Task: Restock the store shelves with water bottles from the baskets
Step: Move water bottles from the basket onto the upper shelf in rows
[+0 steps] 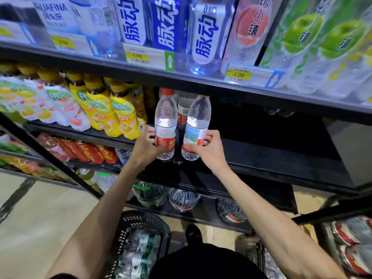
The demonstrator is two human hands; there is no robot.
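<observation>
Store shelving, black middle shelf (261, 154), dark and unfilled toward its right end. Left hand (148, 147) and right hand (207, 150) each curl round the label of a water bottle (166, 117), second bottle (198, 119). Both are upright at the front edge, gripped low, apparently to push them back.

A shop: black shelves (261, 146) stocked with bottled drinks above yellow price tags (238, 75).

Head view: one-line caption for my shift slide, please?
Left hand grips one water bottle, right hand grips a second water bottle, side by side at the dark shelf, basket below.
</observation>
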